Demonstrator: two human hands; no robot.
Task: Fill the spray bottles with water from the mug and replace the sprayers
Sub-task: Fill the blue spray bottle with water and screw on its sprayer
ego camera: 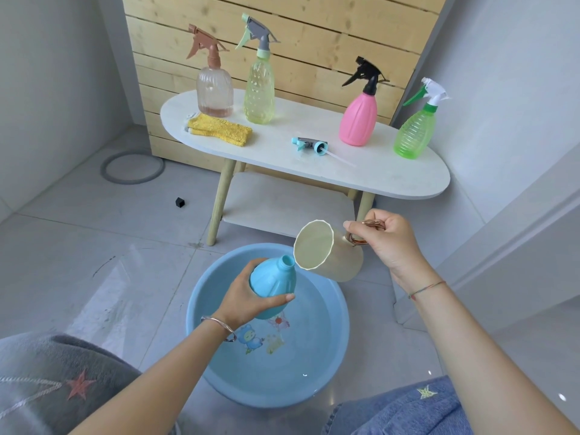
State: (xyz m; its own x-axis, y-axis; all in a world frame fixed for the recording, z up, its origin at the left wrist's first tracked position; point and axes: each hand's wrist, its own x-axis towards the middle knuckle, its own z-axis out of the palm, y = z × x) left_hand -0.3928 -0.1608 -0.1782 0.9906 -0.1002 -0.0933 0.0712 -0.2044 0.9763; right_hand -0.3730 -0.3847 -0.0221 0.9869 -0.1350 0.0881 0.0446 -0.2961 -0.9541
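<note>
The left hand [248,298] grips the uncapped blue bottle [273,285], tilted over the blue basin [340,321]; just right of it, the right hand [389,243] holds the cream mug [329,252] by its handle, rim touching the bottle's mouth. Beyond both hands, its loose sprayer [309,145] lies on the table [392,174].

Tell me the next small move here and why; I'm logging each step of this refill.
Probably tip the mug a little further so it pours into the blue bottle. The right hand holds its rim beside the open neck, the left hand grips the bottle over the basin, and no stream shows.
</note>
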